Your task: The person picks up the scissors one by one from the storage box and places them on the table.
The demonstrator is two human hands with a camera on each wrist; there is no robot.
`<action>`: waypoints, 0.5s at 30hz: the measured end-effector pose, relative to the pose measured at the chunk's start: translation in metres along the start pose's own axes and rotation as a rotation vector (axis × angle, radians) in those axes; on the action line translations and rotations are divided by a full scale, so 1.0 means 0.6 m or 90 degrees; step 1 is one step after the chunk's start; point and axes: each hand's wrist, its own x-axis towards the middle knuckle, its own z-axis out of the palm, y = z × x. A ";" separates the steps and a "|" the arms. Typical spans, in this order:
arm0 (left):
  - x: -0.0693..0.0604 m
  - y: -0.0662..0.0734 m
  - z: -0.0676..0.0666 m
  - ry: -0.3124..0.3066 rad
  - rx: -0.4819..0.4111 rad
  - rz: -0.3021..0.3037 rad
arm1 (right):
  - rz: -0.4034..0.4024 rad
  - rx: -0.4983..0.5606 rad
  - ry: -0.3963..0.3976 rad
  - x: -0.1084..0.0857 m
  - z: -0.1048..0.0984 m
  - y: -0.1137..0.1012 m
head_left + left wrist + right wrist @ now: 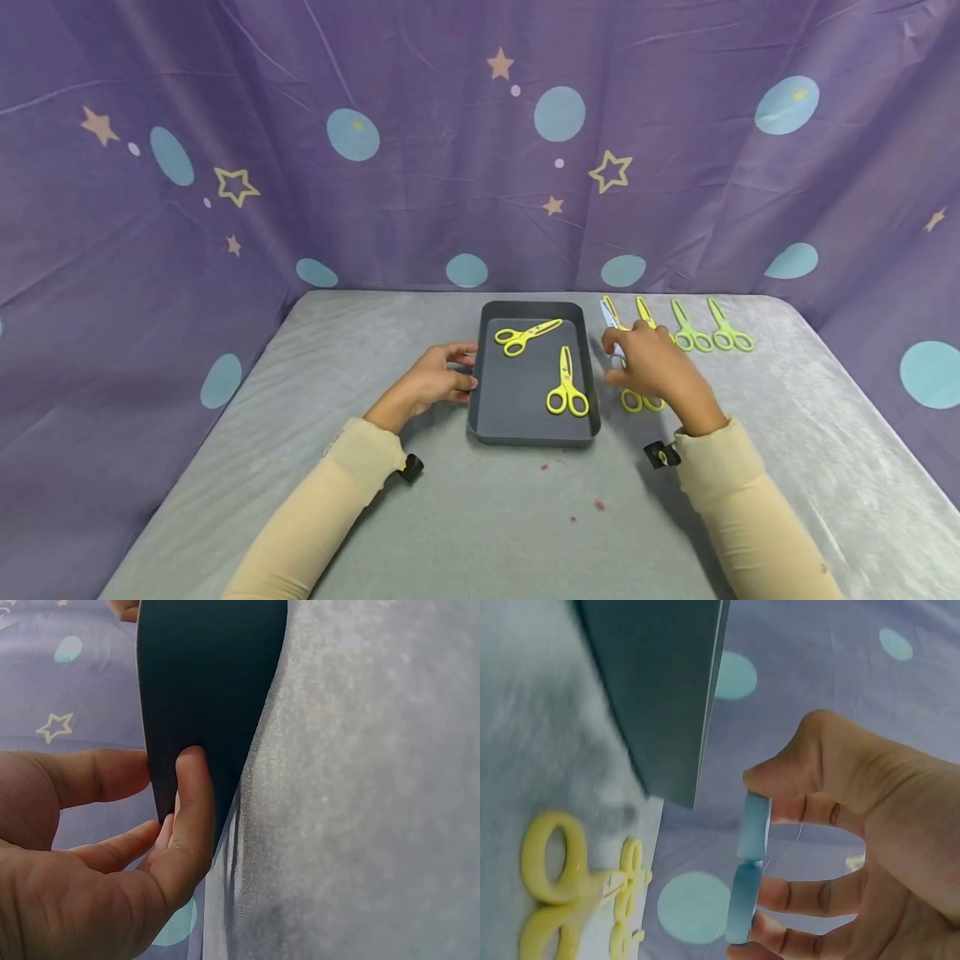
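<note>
In the right wrist view my right hand (900,817) holds light-blue scissors (748,840) by the handles, thumb on one end and fingers along the other side. In the head view they hang just right of the grey tray, over yellow scissors (642,402) partly hidden by the hand. My left hand (431,379) touches the outer left wall of the dark grey tray (474,417), its fingers loosely extended along the rim and side. Inside the tray lie two yellow scissors, one slanted (517,340) near the back and one upright in view (566,396) at the right.
Right of the tray, another yellow pair of scissors (645,311) lies partly behind my right hand. Two green scissors (692,340) lie beside it, blades toward the back. A purple curtain (420,208) borders the grey cloth-covered table (487,533).
</note>
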 end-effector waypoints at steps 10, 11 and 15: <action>0.001 0.001 0.001 0.005 -0.006 -0.002 | 0.032 0.020 -0.024 -0.005 -0.006 0.043; 0.001 0.001 0.001 0.005 -0.007 -0.002 | 0.039 0.022 -0.031 -0.006 -0.007 0.048; 0.001 0.002 0.000 0.003 -0.007 -0.003 | 0.054 0.021 -0.049 -0.008 -0.009 0.069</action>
